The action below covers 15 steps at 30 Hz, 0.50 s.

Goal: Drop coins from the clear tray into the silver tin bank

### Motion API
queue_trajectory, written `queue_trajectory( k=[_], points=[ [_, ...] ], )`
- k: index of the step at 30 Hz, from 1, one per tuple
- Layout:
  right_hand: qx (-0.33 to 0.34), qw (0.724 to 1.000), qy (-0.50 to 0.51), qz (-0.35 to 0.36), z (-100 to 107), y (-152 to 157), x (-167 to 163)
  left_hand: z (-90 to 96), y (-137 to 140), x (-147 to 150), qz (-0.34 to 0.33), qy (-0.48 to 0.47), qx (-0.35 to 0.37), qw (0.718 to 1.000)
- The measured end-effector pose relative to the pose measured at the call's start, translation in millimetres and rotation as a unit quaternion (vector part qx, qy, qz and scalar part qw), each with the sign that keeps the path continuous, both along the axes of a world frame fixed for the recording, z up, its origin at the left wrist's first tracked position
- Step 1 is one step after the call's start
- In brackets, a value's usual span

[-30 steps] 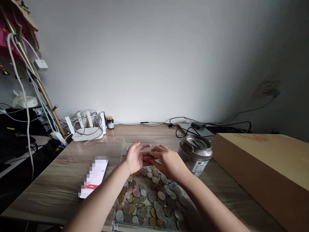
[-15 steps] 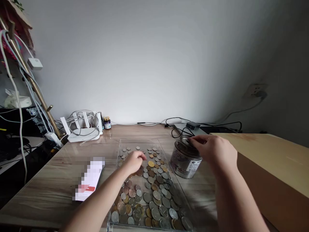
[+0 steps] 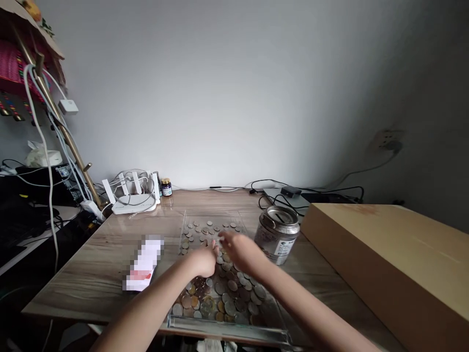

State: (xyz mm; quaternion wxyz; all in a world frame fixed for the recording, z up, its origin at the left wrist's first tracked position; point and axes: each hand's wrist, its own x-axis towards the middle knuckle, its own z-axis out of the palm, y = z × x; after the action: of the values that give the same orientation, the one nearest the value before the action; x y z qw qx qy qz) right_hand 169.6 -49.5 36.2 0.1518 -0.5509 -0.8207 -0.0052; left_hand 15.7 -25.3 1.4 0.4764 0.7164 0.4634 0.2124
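My left hand (image 3: 205, 259) is over the middle of a clear tray (image 3: 229, 326), its fingers curled together. Close beside it, my right hand (image 3: 240, 248) has its fingertips pinched, almost touching the left fingers. What either hand holds is too small or hidden to name. Many loose coins (image 3: 230, 308), silver, copper and gold coloured, lie spread in the tray below and around both hands. To the right of the tray stands a round metal tin (image 3: 286, 247) with a slot in its lid, upright and untouched.
A large cardboard box (image 3: 355, 254) takes up the right side. A phone (image 3: 144, 264) with a blurred screen lies left of the tray. Towards the wall are a white router (image 3: 135, 203), a small dark jar (image 3: 166, 187), and a flat grey device (image 3: 269, 194) with black cables.
My right hand has left the tin's lid and come left over the tray to meet my left hand. The left hand has shifted slightly lower. The view has turned a little.
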Motion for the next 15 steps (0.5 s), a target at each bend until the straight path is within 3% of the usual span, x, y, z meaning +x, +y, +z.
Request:
queue_trajectory(
  k=[2,4,7,12,15],
  points=[
    [-0.036,0.995,-0.072,0.066,-23.8,-0.4,-10.7,8.9,-16.7,-0.1,-0.073,0.235,0.067,0.967],
    [-0.059,0.99,-0.108,0.066,-39.6,-7.4,-12.4,17.8,-33.9,-3.2,-0.112,0.342,0.135,0.923],
    [-0.097,0.989,-0.108,0.012,-45.3,-28.1,-9.3,26.5,-51.5,-9.7,-0.109,0.366,0.172,0.908],
    [-0.171,0.985,-0.011,0.002,-33.5,-56.0,-8.0,27.8,-57.0,-10.3,0.016,0.29,0.092,0.952],
    [-0.238,0.97,0.046,-0.009,-30.8,-57.7,-6.4,25.3,-57.9,-8.0,0.049,0.247,0.067,0.966]
  ],
)
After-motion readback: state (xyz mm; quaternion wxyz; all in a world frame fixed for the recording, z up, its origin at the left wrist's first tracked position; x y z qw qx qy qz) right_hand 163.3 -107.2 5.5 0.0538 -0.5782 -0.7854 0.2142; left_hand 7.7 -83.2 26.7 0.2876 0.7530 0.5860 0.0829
